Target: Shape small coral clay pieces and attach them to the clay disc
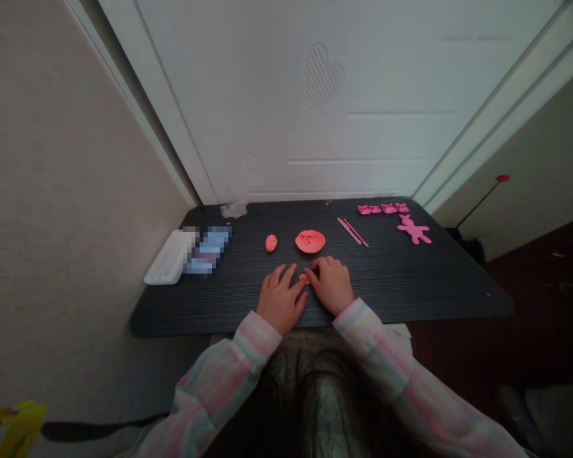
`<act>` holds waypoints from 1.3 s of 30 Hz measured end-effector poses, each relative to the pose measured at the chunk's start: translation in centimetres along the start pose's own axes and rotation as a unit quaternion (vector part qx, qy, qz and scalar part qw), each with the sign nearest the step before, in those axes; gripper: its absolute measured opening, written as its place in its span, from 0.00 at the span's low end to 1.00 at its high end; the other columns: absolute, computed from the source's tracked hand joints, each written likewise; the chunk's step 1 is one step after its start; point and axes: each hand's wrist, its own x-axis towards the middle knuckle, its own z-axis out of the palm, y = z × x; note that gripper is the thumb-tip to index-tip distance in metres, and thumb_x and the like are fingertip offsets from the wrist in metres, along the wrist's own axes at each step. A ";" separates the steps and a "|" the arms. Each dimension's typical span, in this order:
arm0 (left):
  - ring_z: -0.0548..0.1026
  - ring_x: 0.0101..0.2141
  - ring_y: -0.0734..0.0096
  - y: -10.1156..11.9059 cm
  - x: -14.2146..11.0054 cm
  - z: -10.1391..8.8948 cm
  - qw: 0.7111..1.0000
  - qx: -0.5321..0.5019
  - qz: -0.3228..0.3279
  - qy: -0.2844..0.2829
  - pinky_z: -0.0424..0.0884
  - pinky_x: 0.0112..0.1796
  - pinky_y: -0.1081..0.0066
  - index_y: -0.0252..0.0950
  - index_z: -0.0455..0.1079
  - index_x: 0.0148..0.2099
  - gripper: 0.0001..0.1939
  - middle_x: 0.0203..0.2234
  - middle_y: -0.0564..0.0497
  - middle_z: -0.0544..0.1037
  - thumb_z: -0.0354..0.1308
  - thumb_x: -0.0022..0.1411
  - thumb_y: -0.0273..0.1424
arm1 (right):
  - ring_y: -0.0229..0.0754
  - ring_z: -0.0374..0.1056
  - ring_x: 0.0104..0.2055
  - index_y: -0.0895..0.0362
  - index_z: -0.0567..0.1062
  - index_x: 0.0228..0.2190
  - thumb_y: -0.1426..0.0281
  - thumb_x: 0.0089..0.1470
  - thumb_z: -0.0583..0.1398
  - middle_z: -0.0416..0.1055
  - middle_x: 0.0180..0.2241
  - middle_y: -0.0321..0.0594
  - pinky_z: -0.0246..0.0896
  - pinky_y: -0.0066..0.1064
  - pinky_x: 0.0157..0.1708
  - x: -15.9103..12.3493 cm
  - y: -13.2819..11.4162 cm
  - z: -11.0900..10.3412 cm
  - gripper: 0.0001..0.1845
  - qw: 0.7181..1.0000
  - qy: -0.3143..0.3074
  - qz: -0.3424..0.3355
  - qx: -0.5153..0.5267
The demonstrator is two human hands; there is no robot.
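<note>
Left hand (281, 298) lies open, fingers spread, its fingertips at a small coral piece (304, 278) on the dark table (239, 305); right hand (332, 285) is curled beside it, and whether it grips the piece I cannot tell. Just beyond sit 1 coral dish shape (310, 242) and 1 coral lump (271, 243). Farther right lie 2 thin pink tools (352, 232), 4 pink folded pieces (382, 208) and 1 pink bear shape (414, 229); a white tray (172, 257) is at left. Nothing stands between the hands and the small coral piece.
</note>
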 end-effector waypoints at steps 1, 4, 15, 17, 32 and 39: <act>0.59 0.49 0.54 -0.1 0.0 0.0 1.000 -0.001 -0.005 0.000 0.59 0.45 0.55 0.39 0.67 0.46 0.16 0.49 0.44 0.66 0.48 0.56 0.34 | 0.45 0.61 0.37 0.56 0.68 0.29 0.62 0.51 0.52 0.68 0.33 0.42 0.47 0.33 0.33 0.0 0.0 0.0 0.11 1.000 0.001 0.000 0.000; 0.60 0.49 0.55 -0.2 0.0 0.0 1.000 -0.006 -0.021 0.003 0.60 0.46 0.56 0.38 0.68 0.45 0.16 0.48 0.43 0.66 0.48 0.56 0.34 | 0.44 0.61 0.36 0.56 0.68 0.28 0.63 0.52 0.50 0.69 0.32 0.41 0.47 0.32 0.32 0.1 0.0 0.0 0.11 1.000 0.005 0.005 0.003; 0.60 0.48 0.56 -0.5 0.2 0.2 0.999 -0.017 -0.032 -0.002 0.60 0.47 0.57 0.36 0.68 0.45 0.16 0.47 0.42 0.67 0.49 0.55 0.34 | 0.45 0.61 0.37 0.56 0.68 0.30 0.60 0.50 0.53 0.68 0.33 0.42 0.47 0.33 0.34 0.0 -0.2 -0.1 0.13 1.000 0.005 0.005 0.000; 0.60 0.48 0.56 -0.5 0.2 0.3 0.999 -0.018 -0.033 0.001 0.60 0.47 0.57 0.35 0.68 0.45 0.16 0.47 0.42 0.68 0.49 0.55 0.34 | 0.45 0.60 0.38 0.56 0.68 0.30 0.60 0.50 0.53 0.68 0.33 0.42 0.47 0.33 0.34 -0.1 -0.2 -0.1 0.12 1.000 0.008 0.006 -0.003; 0.62 0.47 0.58 -0.7 0.1 0.4 0.999 -0.016 -0.033 0.009 0.62 0.46 0.57 0.35 0.70 0.42 0.15 0.44 0.43 0.70 0.49 0.55 0.34 | 0.46 0.60 0.37 0.56 0.67 0.30 0.58 0.48 0.54 0.68 0.32 0.41 0.47 0.33 0.34 -0.2 -0.4 -0.1 0.13 1.000 0.016 0.007 -0.012; 0.62 0.46 0.58 -0.6 0.1 0.5 0.999 -0.024 -0.027 0.021 0.62 0.46 0.57 0.35 0.70 0.42 0.14 0.43 0.43 0.70 0.49 0.55 0.33 | 0.45 0.61 0.36 0.56 0.67 0.29 0.57 0.50 0.51 0.68 0.32 0.40 0.47 0.33 0.34 -0.1 -0.4 0.0 0.15 1.000 0.020 0.003 -0.017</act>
